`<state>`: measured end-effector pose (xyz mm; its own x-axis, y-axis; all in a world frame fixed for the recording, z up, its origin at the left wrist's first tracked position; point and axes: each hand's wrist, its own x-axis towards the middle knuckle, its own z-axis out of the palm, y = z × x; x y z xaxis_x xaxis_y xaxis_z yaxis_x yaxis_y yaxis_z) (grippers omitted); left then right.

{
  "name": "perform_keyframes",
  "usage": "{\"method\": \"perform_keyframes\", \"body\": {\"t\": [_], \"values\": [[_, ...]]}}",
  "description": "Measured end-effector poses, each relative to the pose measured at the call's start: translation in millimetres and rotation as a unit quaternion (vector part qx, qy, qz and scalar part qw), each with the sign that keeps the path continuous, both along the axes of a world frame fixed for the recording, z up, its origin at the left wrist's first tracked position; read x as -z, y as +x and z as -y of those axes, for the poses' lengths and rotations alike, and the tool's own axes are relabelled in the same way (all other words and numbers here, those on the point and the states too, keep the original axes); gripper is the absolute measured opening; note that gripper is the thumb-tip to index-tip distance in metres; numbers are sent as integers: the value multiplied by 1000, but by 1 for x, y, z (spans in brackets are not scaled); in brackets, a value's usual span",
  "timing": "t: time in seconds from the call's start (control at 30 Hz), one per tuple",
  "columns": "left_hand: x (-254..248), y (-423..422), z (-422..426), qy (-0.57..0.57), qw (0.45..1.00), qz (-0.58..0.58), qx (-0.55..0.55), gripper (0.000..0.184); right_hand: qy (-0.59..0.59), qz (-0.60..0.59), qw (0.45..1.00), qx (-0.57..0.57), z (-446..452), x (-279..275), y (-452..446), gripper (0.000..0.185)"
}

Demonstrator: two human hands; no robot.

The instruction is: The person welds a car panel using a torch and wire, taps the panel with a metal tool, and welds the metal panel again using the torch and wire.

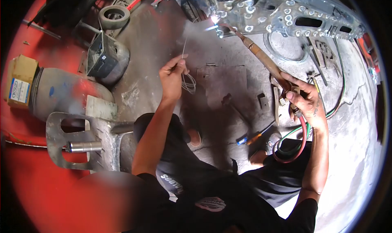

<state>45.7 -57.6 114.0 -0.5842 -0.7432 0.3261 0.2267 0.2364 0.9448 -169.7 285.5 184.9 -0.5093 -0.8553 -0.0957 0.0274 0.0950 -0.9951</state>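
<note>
My left hand [173, 73] pinches a thin wire [185, 45] that rises toward the metal panel; a loose coil of it hangs beside my fingers. In my right hand [304, 98] is a brass torch [261, 55], its nozzle pointing up and left. A bright flame [214, 22] burns at the nozzle, against the lower left edge of the grey metal panel [277, 14]. Red and green hoses [304, 137] run from the torch's rear and loop near my knee. Haze blurs the space left of the flame.
A plastic chair [108, 139] holding a metal cylinder [84, 146] stands at left, near a tank [61, 92], a carton [21, 80] and a black crate [101, 55]. On the floor lie a hammer [237, 106], a screwdriver [255, 138] and a wire coil [286, 55].
</note>
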Motion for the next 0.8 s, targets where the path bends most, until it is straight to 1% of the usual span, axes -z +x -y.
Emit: {"method": "perform_keyframes", "body": {"t": [0.1, 0.13, 0.23, 0.37, 0.8], "values": [[22, 3, -13, 160, 987, -20, -19, 25, 4, -9, 1000, 3, 5, -4, 3, 56], [28, 0, -12, 171, 984, -54, 17, 25, 5, -21, 1000, 5, 7, -4, 3, 56], [35, -7, -13, 158, 983, -89, 36, 24, 15, -48, 999, 17, 11, -4, 4, 53], [36, -12, -12, 166, 980, -98, 40, 24, 19, -86, 995, 36, 16, -3, 10, 50], [38, -24, -13, 162, 981, -95, 40, 25, 15, -81, 996, 34, 19, 0, 10, 50]]}}
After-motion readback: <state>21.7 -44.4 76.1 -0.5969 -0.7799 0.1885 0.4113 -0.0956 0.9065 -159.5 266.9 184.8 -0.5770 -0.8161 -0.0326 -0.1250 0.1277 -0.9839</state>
